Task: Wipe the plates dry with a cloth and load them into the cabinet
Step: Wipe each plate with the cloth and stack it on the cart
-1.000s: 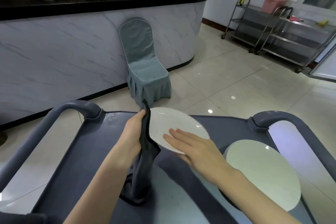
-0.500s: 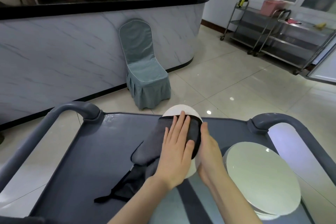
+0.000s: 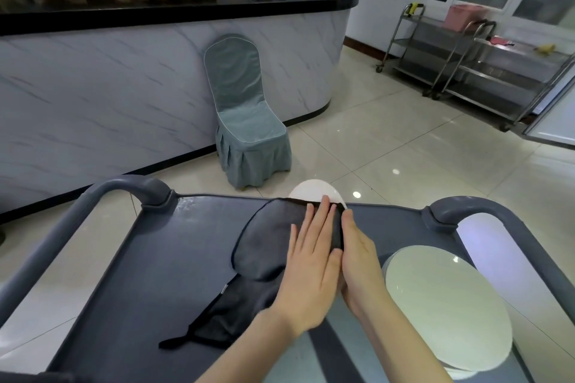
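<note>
Wiping: this is the step in hand, as I judge it. The left hand (image 3: 311,261) lies flat on the cloth (image 3: 264,246), and the cloth covers most of the plate (image 3: 314,191).
Left fingers (image 3: 323,218): straight and a little apart. They press the cloth on the plate's face and clasp nothing.
Right hand (image 3: 357,261): its thumb lies along the plate's right rim, just beside the left fingers. Its other fingers are hidden behind the plate, so I judge that it grips the rim from behind.
Plate place: under the left fingers and between the two hands, above the cart (image 3: 174,258). Only its white far rim shows, past the fingertips.
Plate facing: tilted, with the face toward the person and the far rim raised beyond the fingertips. It is round, so it has no long axis of its own.
Cloth axis: long, running from the fingertips back to the left of the left wrist. Its tail lies on the cart.
Doing it well: press evenly with flat fingers, sweep out to the bare far rim, and let the right hand turn the plate. Wipe the back side also.
Stack (image 3: 445,305): more plates lie on the cart to the right of the right hand, not touching it.
</note>
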Motion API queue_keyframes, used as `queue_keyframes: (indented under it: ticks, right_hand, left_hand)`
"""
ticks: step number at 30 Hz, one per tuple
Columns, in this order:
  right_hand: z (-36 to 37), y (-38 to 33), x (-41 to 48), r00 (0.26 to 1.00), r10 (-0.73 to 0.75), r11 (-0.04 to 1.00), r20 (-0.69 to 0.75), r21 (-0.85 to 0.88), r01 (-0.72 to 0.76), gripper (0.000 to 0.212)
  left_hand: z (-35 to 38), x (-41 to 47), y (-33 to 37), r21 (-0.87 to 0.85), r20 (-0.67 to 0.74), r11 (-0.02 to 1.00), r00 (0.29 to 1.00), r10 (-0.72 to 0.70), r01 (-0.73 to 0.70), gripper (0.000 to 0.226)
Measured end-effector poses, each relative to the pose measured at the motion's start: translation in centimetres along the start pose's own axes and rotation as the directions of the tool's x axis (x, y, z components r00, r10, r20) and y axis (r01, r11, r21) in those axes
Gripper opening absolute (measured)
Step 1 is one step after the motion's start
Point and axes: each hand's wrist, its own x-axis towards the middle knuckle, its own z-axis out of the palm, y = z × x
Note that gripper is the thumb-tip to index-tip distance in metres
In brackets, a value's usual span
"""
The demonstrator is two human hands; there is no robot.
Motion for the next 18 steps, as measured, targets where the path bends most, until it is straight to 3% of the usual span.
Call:
queue_keyframes:
  ticks: [2, 6, 13, 18]
  right_hand:
    - [-0.4, 0.6, -0.2, 1.0, 0.018, 1.0, 0.012, -0.009, -0.018, 0.038]
    - [-0.6, 1.3, -0.8, 0.999, 0.052, 0.996, 0.01, -0.07, -0.051, 0.05]
    - [-1.1, 0.4, 0.3, 0.999, 0.03, 0.998, -0.016, -0.052, -0.031, 0.04]
    - [-1.7, 0.7, -0.2, 0.996, 0.056, 0.985, 0.063, -0.169, -0.045, 0.028]
  left_hand:
    - [-0.5, 0.7, -0.5, -0.063, -0.015, 0.997, 0.999, -0.046, 0.045, 0.059]
    - [-2.5, 2.6, -1.7, -0.327, 0.015, 0.905, 0.959, -0.283, 0.272, 0.054]
    - [-0.4, 0.0, -0.1, 0.042, 0.065, 0.999, 0.998, -0.006, 0.003, 0.061]
    - [-1.9, 3.0, -1.0, -0.136, 0.038, 0.986, 0.995, -0.095, 0.099, 0.053]
